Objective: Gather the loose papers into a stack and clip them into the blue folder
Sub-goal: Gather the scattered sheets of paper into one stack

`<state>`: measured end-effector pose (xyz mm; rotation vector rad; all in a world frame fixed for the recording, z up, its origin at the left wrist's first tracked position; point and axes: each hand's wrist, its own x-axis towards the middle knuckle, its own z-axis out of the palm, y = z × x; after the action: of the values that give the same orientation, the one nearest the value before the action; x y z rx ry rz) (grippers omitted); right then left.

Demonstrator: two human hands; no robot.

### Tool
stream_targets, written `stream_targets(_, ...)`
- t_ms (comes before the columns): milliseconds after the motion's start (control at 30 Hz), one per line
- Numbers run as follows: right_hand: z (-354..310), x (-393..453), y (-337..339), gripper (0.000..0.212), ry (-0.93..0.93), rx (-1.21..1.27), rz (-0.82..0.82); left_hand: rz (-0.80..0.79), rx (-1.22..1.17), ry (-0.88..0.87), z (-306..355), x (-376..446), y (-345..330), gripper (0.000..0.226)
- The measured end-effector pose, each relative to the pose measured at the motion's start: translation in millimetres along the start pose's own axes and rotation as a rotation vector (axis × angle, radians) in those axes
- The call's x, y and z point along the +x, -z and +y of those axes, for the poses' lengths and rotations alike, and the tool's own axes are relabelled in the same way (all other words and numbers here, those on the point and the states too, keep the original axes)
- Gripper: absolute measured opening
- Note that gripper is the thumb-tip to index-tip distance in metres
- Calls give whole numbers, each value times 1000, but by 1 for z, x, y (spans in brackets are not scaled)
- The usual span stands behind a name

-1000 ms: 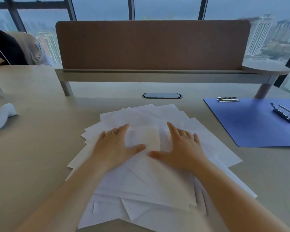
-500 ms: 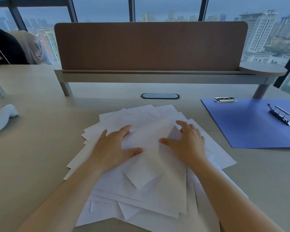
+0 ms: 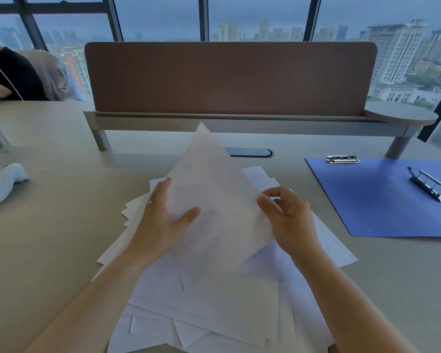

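Observation:
Several loose white papers [image 3: 204, 296] lie fanned out in a messy pile on the desk in front of me. One white sheet [image 3: 214, 197] is raised off the pile and tilted up, its top corner pointing at the divider. My left hand [image 3: 161, 220] holds its left edge, thumb on the front and fingers behind it. My right hand [image 3: 288, 215] pinches its right edge with curled fingers. The blue folder [image 3: 377, 200] lies open to the right, with a metal clip [image 3: 428, 187] on it and a second clip [image 3: 343, 159] at its far left corner.
A brown desk divider [image 3: 229, 77] on a grey shelf stands behind the papers, with a cable slot [image 3: 250, 152] under it. A white handheld device [image 3: 5, 182] lies at the left. Another person [image 3: 8, 72] sits at far left.
Both hands lay flat on the pile a second ago. My right hand took a sheet's edge, and now both hands have lifted that sheet up off the pile.

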<state>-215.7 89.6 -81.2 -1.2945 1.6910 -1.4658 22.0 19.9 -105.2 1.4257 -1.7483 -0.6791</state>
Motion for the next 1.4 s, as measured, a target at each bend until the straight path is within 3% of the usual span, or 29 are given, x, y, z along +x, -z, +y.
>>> stream_targets(100, -3, -3, 1, 12, -78, 183, -10, 130, -327, 134, 3, 2, 4, 67)
stream_targets(233, 1, -3, -1, 12, -124, 186, -65, 92, -633, 289, 4, 4, 8, 30)
stream_targets(333, 8, -1, -3, 11, -11, -87, -85, 134, -752, 367, 1, 8, 11, 41)
stream_targets(400, 11, 0, -4, 16, 45, -355, -138, 192, -692, 380, -2, 10, 14, 31)
stream_targets(533, 12, -3, -6, 78, 52, -795, -329, 270, -656, 467, -5, 14, 24, 6)
stream_targets(633, 16, -8, -7, 121, 26, -926, -441, 221, -723, 546, -17, 21, 30, 25)
stream_targets(767, 19, -10, -9, 142, -3, -966, -452, 197, -1029, 635, -26, 22, 33, 4)
stream_targets(833, 17, -10, -10, 145, -22, -967, -431, 171, -1114, 683, -24, 22, 29, 14)
stream_targets(1000, 9, -11, -9, 142, -11, -991, -361, 64, -996, 673, -16, 14, 25, 22)
stream_targets(1167, 10, -8, -12, 126, -11, -912, -266, 68, -935, 581, -10, 7, 19, 25)
stream_targets(1233, 10, -3, -9, 99, -55, -796, -225, 95, -899, 547, -5, 7, 18, 24)
stream_targets(1333, 11, 0, -3, 20, -3, -640, -182, 158, -759, 478, -6, 11, 20, 14)
stream_targets(1367, 12, 1, -1, 6, 26, -594, -171, 176, -720, 455, -7, 12, 22, 8)
stream_targets(1400, 13, 1, 0, 15, 40, -543, -153, 192, -707, 433, -6, 12, 23, 5)
